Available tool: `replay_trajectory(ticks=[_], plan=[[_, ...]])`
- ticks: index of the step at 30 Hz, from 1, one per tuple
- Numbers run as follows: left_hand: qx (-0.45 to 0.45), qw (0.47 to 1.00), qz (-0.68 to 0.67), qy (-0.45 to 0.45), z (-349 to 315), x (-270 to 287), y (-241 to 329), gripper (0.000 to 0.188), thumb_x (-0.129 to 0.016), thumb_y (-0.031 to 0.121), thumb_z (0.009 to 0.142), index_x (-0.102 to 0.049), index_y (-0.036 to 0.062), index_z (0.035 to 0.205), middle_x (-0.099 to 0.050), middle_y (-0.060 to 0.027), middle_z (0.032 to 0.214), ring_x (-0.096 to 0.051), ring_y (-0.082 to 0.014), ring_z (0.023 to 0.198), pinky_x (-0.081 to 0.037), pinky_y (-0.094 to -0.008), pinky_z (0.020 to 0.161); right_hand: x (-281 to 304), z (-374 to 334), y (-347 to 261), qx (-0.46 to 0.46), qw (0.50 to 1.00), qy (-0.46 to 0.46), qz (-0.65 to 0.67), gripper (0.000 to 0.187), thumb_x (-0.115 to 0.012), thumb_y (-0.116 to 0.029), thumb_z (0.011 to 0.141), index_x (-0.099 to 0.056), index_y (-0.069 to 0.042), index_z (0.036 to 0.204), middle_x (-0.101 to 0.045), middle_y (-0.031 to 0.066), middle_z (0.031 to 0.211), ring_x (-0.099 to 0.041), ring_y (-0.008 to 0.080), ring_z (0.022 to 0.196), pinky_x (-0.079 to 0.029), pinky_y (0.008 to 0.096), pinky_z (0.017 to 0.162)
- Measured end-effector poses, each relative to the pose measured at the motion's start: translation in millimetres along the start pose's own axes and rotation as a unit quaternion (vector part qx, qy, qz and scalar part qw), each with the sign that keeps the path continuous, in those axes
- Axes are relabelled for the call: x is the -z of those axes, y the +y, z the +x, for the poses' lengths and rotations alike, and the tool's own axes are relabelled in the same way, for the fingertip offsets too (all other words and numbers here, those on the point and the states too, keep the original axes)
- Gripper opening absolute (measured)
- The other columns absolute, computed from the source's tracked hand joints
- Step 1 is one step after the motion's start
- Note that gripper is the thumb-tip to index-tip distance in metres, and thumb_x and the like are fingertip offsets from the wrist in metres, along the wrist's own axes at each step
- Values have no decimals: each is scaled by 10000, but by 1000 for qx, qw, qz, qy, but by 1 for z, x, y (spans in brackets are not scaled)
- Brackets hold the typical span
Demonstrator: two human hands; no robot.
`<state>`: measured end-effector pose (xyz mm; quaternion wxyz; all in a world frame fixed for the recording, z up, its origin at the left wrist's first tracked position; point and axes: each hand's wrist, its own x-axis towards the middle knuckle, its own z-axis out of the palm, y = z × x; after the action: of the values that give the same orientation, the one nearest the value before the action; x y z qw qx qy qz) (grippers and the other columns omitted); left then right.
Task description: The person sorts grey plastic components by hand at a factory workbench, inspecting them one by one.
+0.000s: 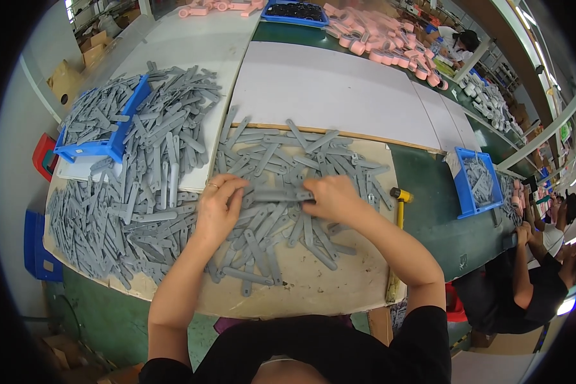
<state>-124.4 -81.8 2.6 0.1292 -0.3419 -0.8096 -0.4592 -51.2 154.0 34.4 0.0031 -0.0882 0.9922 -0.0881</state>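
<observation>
A long grey plastic strip (pixel 272 194) with rounded ends, smeared by motion, is held level above the middle of the table. My right hand (pixel 331 198) grips its right end between thumb and fingers. At its other end my left hand (pixel 220 208) is curled, with thumb and fingertips pinched on the strip's tip. Loose grey strips (pixel 256 237) of the same kind lie scattered under and around both hands. A larger heap of grey strips (pixel 102 224) spreads over the table's left side.
A tilted blue crate (pixel 118 137) full of strips stands at the left. Another blue crate (pixel 472 208) is at the right. A yellow-handled tool (pixel 400 196) lies along the board's right edge. Pink parts (pixel 377 35) pile up at the back. A co-worker (pixel 518 275) sits at the right.
</observation>
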Motion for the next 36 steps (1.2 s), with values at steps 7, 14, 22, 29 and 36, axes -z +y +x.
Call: replay_trajectory(ticks=[7,14,22,29,36], plan=[[-28,1000,2,1,1,2,3,164,-564,-52,752,-637,28,874,-588,-119,893,-582,-299,790,-474,-359,702,10,-8,32,-140,977,161,-4,308,-656,-338,742,-618,-55,859,-627,145,684,-621,333,671,-492,408,584],[-14,998,51,-33,-5,9,14,111,-605,15,751,-623,51,854,-582,-105,821,-572,-310,711,-457,-384,655,31,-62,-24,-78,985,-156,-13,475,-661,-474,718,-600,-22,849,-625,170,683,-625,347,676,-496,399,598],[-17,998,48,-42,-6,2,5,97,-615,18,743,-618,54,833,-581,-100,793,-572,-308,688,-455,-386,640,-2,-77,-24,-47,987,-151,19,330,-676,-328,660,-605,-30,780,-621,144,653,-624,316,614,-499,373,550],[3,999,35,-20,0,-2,-2,89,-612,18,761,-635,36,846,-589,-110,804,-584,-281,624,-474,-347,576,21,-49,-8,-131,984,117,43,278,-664,-225,696,-592,-45,893,-624,151,681,-619,312,612,-491,375,534],[14,1000,21,-3,0,0,-4,98,-602,3,766,-635,24,855,-588,-112,803,-582,-270,608,-476,-335,569,2,-57,-89,96,991,2,93,354,-712,-353,708,-547,-46,767,-598,101,595,-605,264,516,-466,341,469]])
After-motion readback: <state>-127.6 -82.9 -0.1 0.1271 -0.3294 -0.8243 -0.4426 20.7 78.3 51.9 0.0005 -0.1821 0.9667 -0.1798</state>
